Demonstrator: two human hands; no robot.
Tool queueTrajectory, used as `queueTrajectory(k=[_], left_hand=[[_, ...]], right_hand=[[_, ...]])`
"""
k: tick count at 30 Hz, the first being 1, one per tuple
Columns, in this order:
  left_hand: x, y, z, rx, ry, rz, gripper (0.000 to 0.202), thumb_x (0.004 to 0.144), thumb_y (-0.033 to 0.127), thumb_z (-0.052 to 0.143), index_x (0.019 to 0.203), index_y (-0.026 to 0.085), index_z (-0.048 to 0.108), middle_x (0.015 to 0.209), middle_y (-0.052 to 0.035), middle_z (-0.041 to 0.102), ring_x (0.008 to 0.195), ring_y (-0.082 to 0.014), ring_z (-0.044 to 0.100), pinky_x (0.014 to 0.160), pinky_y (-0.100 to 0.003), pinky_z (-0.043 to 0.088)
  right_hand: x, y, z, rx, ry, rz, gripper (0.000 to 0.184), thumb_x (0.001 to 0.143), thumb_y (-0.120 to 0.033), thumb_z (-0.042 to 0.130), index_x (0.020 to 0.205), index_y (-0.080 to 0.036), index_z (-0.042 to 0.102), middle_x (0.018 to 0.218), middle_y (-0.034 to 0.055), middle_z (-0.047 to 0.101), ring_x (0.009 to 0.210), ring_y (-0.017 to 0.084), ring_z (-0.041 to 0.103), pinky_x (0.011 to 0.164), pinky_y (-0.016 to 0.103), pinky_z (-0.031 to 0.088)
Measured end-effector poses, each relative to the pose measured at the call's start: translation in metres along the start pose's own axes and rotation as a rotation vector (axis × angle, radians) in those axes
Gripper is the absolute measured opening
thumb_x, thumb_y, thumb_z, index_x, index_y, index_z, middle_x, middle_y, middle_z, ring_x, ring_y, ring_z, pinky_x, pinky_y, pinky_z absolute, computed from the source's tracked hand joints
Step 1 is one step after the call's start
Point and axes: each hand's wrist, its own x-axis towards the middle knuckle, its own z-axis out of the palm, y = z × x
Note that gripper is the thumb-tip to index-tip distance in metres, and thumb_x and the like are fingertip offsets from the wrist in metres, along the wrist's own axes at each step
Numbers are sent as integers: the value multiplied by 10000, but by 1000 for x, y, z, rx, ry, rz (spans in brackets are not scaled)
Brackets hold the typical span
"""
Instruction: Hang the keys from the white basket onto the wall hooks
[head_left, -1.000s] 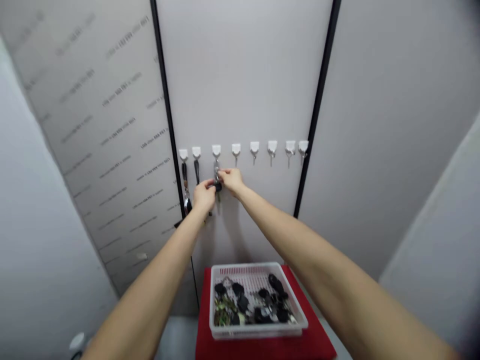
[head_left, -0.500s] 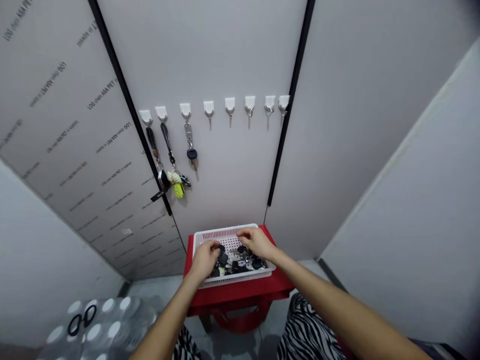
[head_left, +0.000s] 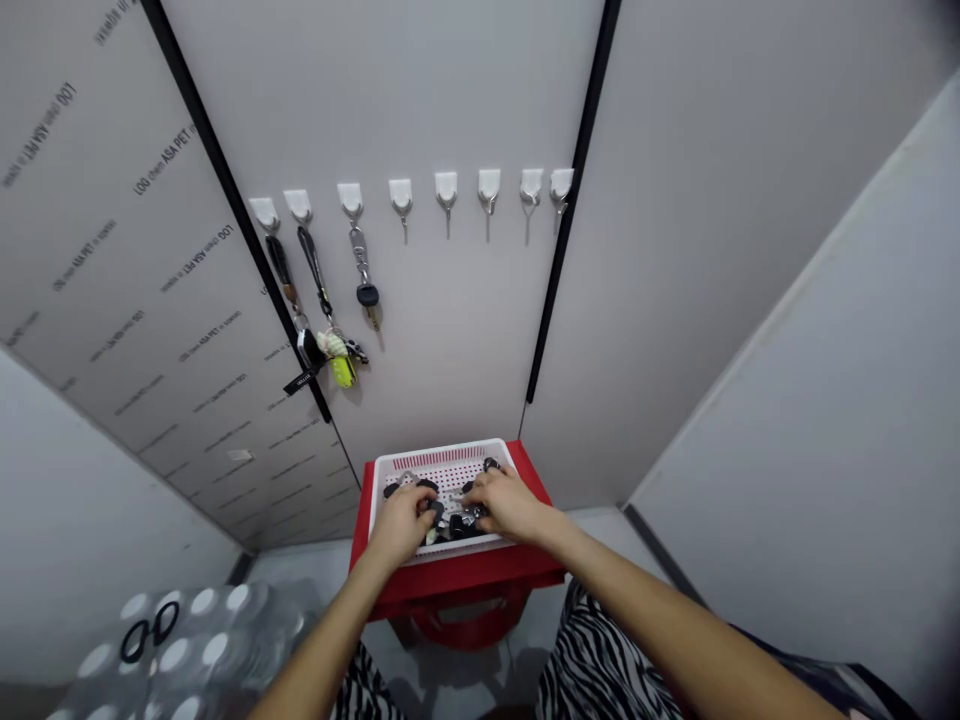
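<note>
Both my hands are down in a white perforated basket (head_left: 420, 456) that holds several dark keys and key fobs (head_left: 451, 522). My left hand (head_left: 401, 522) has its fingers curled over the keys at the basket's left side. My right hand (head_left: 506, 502) lies over the keys at the right, fingers bent and touching them. What each hand grips is hidden by the fingers. On the wall above is a row of white hooks (head_left: 445, 186). The three leftmost carry key bunches; the third holds a black-headed key (head_left: 367, 294).
The basket sits on a red stool (head_left: 457, 580) against grey wall panels split by black strips (head_left: 559, 240). A dotted clear surface with black scissors (head_left: 146, 632) lies at lower left. My zebra-print trousers (head_left: 607, 660) show below.
Both hands came down from the third wall hook, leaving the black-headed key hanging there, and went into the basket. Since half a second ago they have closed in over the keys.
</note>
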Motion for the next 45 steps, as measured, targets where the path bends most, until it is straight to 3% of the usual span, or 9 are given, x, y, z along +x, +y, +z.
queueTrajectory(k=[7,14,19,23,27,31,36,40,45], left_hand=[[-4,-1,-2,-70,-25,27,209,633,230,409,780,191,552,654,1,529,616,-106,469,586,-214,342],[3,4,2,-401,17,-24,271,616,234,442,863,154,519,747,-29,554,683,-114,490,647,-219,366],[10,15,4,-708,52,-48,297,642,307,415,859,128,512,712,-22,555,627,-102,482,610,-214,378],[16,24,-12,-656,96,-81,295,657,350,372,685,110,542,533,14,497,510,-82,426,506,-193,347],[26,40,-47,-423,73,95,293,646,353,389,557,119,540,470,34,457,474,-66,381,455,-172,289],[43,57,-91,-317,115,201,247,639,309,404,550,125,544,467,35,470,468,-63,385,448,-168,286],[72,74,-136,-585,429,150,230,630,242,425,804,122,514,581,6,542,527,-77,471,518,-184,372],[94,88,-163,-638,615,223,202,623,165,432,799,127,524,764,-43,583,693,-98,521,665,-220,401],[119,101,-188,-597,672,221,246,620,100,409,833,127,530,852,-55,582,769,-107,524,738,-250,389]], right_hand=[[20,7,4,-40,57,89,183,590,-197,468,730,-183,585,745,63,572,739,167,481,672,282,280],[23,8,6,490,231,193,198,650,-220,380,650,-136,559,564,4,544,518,91,447,488,188,315],[26,-2,6,738,305,215,175,636,-221,398,647,-128,546,580,-2,541,539,93,455,520,194,349],[24,-11,0,739,371,191,168,586,-181,460,720,-138,552,630,1,561,581,101,469,576,210,364],[26,-21,-15,787,444,62,162,589,-178,473,720,-155,566,654,0,567,610,104,471,605,215,362],[42,-27,-46,969,460,10,174,626,-239,449,701,-145,575,623,-2,560,590,100,467,560,209,367],[78,-36,-115,1094,633,43,205,586,-239,473,714,-122,581,554,-12,535,476,66,417,481,193,346],[114,-39,-169,1148,793,39,216,569,-264,483,699,-118,575,514,-23,510,437,53,393,453,186,345],[147,-38,-214,1191,881,70,174,557,-254,501,646,-114,553,485,-35,482,421,44,392,439,178,359]])
